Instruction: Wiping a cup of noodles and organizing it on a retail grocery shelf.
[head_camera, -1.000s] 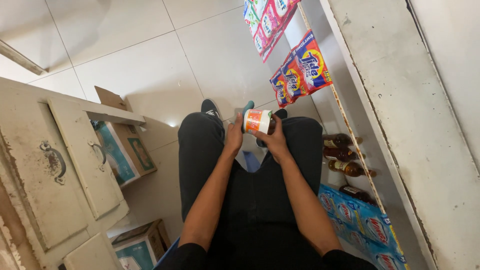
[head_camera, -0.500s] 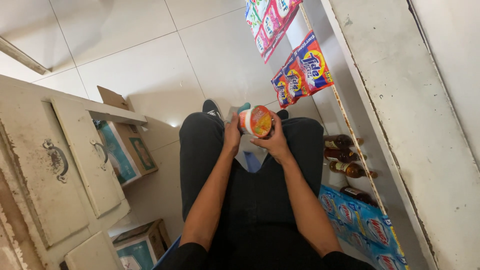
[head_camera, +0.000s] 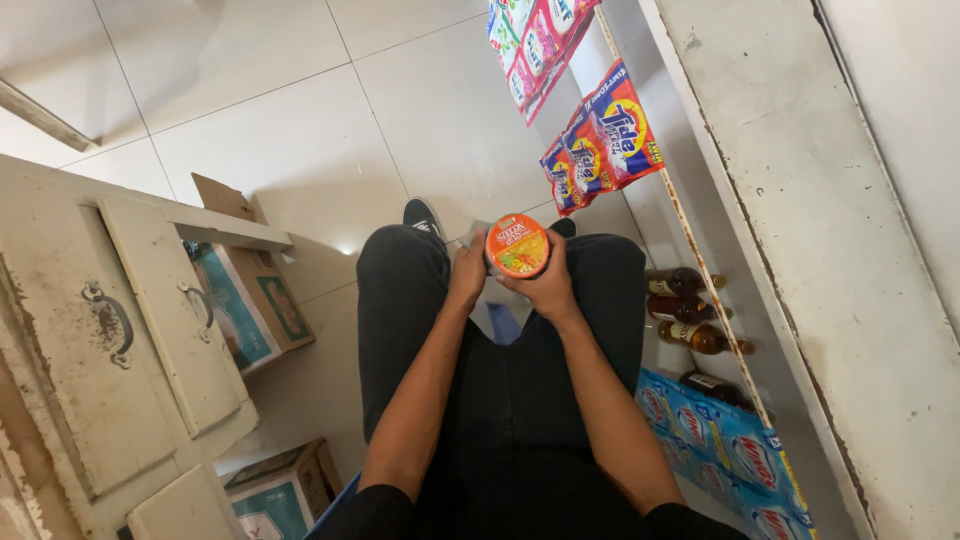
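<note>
Both my hands hold a round orange instant-noodle cup (head_camera: 518, 245) above my knees, its printed lid turned up toward the camera. My left hand (head_camera: 466, 272) grips its left side and my right hand (head_camera: 547, 285) wraps under and around its right side. I am seated or crouched in black trousers, with a black shoe (head_camera: 421, 214) showing on the white tiled floor ahead of my left knee.
A worn cream cabinet (head_camera: 110, 340) with metal handles stands at left, with open cardboard boxes (head_camera: 250, 290) beside it. At right, a white shelf unit (head_camera: 760, 200) carries hanging orange detergent sachets (head_camera: 600, 135), brown bottles (head_camera: 690, 310) and blue packets (head_camera: 730, 450).
The cup has been tipped from its side so that its lid now faces up at the camera. Both hands stayed on it at the same spot.
</note>
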